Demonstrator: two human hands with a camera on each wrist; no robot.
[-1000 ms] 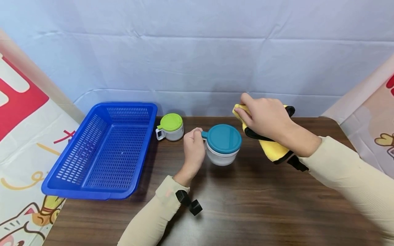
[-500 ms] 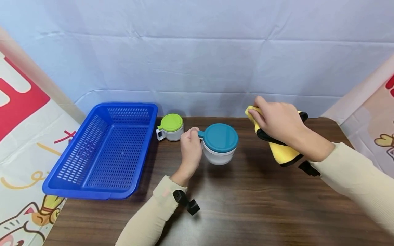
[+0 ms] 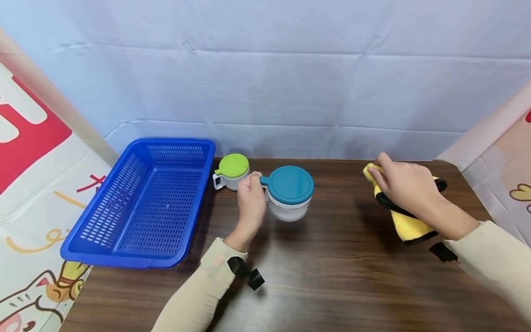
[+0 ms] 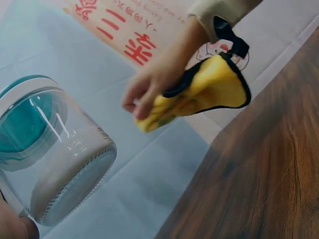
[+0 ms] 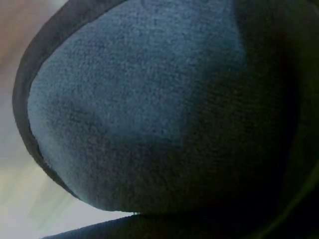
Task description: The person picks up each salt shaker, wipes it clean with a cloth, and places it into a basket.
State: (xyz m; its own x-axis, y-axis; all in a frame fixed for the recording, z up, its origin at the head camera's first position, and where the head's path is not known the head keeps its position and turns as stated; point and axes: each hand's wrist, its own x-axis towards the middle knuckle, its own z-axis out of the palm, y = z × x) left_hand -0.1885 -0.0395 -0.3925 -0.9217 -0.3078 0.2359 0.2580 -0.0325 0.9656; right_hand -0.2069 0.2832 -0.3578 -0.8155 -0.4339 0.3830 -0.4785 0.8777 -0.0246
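Observation:
My left hand point(image 3: 250, 198) grips the handle of a clear jar with a teal lid point(image 3: 288, 192) and holds it just above the dark wooden table point(image 3: 332, 276); the jar point(image 4: 47, 154) shows tilted in the left wrist view. My right hand point(image 3: 404, 186) grips a folded yellow cloth with black trim point(image 3: 408, 223) over the table's right side, well apart from the jar. In the left wrist view that cloth point(image 4: 204, 92) hangs from the right hand point(image 4: 154, 84). The right wrist view is filled by the dark cloth point(image 5: 149, 109).
A blue perforated basket point(image 3: 145, 203) with nothing in it lies at the table's left. A small jar with a green lid point(image 3: 232, 171) stands between the basket and my left hand. A pale sheet hangs behind the table, and printed sheets lie at both sides.
My right hand has carried the yellow cloth to the right and lower, away from the jar. My left hand has shifted the teal-lidded jar slightly left, toward the green-lidded jar.

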